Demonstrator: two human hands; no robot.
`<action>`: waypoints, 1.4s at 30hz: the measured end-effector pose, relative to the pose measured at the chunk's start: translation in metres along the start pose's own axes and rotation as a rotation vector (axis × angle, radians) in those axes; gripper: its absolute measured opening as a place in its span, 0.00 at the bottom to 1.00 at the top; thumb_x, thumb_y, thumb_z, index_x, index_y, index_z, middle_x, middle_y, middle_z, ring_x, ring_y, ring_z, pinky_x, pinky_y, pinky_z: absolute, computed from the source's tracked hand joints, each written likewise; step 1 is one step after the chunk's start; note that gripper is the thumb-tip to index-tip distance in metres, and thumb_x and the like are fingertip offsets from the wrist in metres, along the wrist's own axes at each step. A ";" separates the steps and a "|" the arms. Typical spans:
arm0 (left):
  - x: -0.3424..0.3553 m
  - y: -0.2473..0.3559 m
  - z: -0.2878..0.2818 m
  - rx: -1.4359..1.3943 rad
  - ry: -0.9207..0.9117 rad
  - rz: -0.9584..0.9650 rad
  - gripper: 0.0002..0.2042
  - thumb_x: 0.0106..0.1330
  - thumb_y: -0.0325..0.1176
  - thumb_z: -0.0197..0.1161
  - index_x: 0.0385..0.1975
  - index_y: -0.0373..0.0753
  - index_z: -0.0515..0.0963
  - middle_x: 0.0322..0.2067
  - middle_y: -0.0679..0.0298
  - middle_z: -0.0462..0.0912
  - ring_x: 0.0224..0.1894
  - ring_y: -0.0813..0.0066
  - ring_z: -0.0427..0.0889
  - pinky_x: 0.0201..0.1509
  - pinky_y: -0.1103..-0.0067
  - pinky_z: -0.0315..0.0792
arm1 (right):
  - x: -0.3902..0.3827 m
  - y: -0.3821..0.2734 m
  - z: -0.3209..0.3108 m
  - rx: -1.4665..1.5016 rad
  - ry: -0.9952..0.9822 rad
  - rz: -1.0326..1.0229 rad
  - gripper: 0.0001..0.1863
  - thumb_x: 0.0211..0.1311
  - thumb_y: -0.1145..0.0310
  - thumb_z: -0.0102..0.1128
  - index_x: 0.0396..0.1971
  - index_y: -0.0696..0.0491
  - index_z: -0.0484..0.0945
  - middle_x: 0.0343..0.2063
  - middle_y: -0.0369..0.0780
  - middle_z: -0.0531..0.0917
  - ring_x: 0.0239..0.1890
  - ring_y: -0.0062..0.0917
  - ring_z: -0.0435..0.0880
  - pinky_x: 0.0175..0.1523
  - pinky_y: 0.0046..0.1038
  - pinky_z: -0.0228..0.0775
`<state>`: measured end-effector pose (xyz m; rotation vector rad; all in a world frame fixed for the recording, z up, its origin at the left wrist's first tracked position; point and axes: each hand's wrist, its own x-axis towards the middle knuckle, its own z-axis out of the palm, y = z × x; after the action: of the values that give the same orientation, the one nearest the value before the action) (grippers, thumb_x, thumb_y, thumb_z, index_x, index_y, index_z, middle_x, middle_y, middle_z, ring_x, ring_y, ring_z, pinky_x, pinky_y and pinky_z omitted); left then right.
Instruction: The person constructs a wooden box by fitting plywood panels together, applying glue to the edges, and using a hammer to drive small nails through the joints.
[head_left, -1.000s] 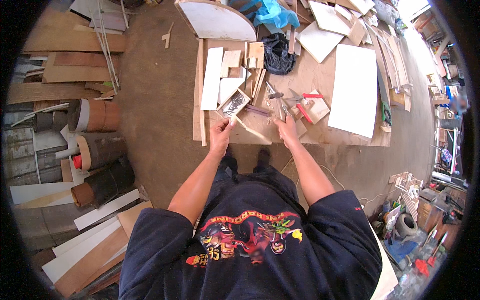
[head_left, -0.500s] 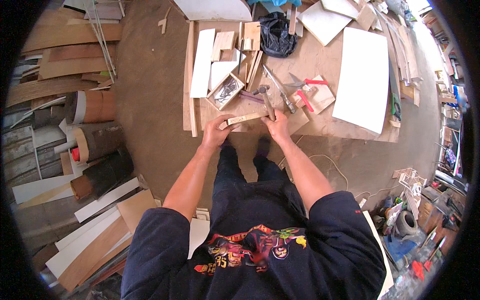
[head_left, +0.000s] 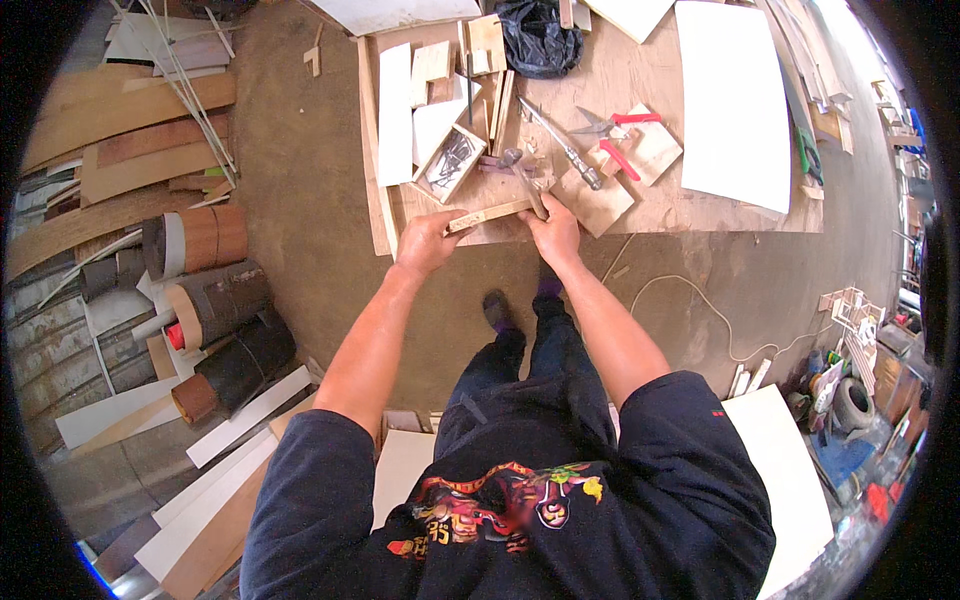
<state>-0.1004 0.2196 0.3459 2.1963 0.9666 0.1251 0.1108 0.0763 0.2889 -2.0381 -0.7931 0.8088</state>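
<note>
Over the near edge of the workbench (head_left: pixel 650 222), my left hand (head_left: pixel 430 245) is closed round one end of a short wooden strip (head_left: pixel 490 215). My right hand (head_left: pixel 556 238) grips a hammer (head_left: pixel 529 188) by its handle, the head pointing away from me. The strip's other end meets the right hand's fingers; whether they pinch it too I cannot tell. Just beyond lies a small wooden box (head_left: pixel 450 168) of dark nails or screws. Red-handled snips (head_left: pixel 618 135) rest on a wood offcut (head_left: pixel 655 150), beside a long metal tool (head_left: pixel 562 143).
A white panel (head_left: pixel 735 110) covers the bench's right side, with a green-handled saw (head_left: pixel 808 160) past it. A black plastic bag (head_left: pixel 540 40) sits at the back. Rolled sheets (head_left: pixel 225 290) and boards lie at left. A cable (head_left: pixel 700 295) runs across the floor at right.
The view has shifted, so the bench sits higher in the picture. My feet have changed position. Both hands keep their hold on the strip and the hammer.
</note>
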 end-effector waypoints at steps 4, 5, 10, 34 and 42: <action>0.008 0.014 -0.009 0.119 -0.063 -0.021 0.17 0.66 0.43 0.73 0.51 0.43 0.88 0.38 0.47 0.89 0.39 0.49 0.89 0.46 0.62 0.82 | -0.010 -0.002 0.007 -0.015 0.135 -0.037 0.25 0.69 0.55 0.67 0.60 0.53 0.80 0.41 0.53 0.88 0.47 0.51 0.87 0.50 0.45 0.77; 0.009 0.015 -0.011 0.115 -0.056 -0.006 0.18 0.67 0.45 0.73 0.51 0.43 0.88 0.35 0.47 0.89 0.37 0.49 0.89 0.43 0.61 0.81 | -0.012 0.000 0.010 0.038 0.200 -0.099 0.25 0.71 0.54 0.65 0.60 0.53 0.79 0.40 0.53 0.88 0.46 0.52 0.87 0.50 0.46 0.77; 0.009 0.001 -0.017 0.026 -0.117 -0.097 0.18 0.67 0.48 0.73 0.49 0.42 0.89 0.30 0.48 0.87 0.34 0.49 0.88 0.40 0.60 0.78 | -0.064 -0.029 0.008 0.166 0.138 -0.039 0.26 0.78 0.59 0.56 0.68 0.55 0.73 0.39 0.58 0.86 0.40 0.49 0.88 0.45 0.40 0.78; 0.019 -0.001 -0.008 0.171 -0.122 -0.084 0.12 0.66 0.39 0.72 0.42 0.40 0.89 0.29 0.46 0.87 0.33 0.53 0.89 0.41 0.62 0.80 | -0.115 -0.057 0.032 0.193 0.171 -0.185 0.26 0.79 0.65 0.55 0.73 0.54 0.69 0.39 0.60 0.85 0.40 0.52 0.89 0.44 0.41 0.78; 0.021 -0.004 -0.006 0.161 -0.115 -0.069 0.13 0.66 0.41 0.73 0.45 0.42 0.89 0.29 0.48 0.87 0.31 0.58 0.89 0.39 0.65 0.80 | -0.115 -0.054 0.043 0.155 0.225 -0.252 0.26 0.78 0.65 0.55 0.72 0.53 0.70 0.42 0.61 0.85 0.41 0.53 0.88 0.46 0.41 0.79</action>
<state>-0.0902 0.2390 0.3444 2.2848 1.0161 -0.1142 -0.0044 0.0347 0.3433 -1.8088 -0.8121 0.4750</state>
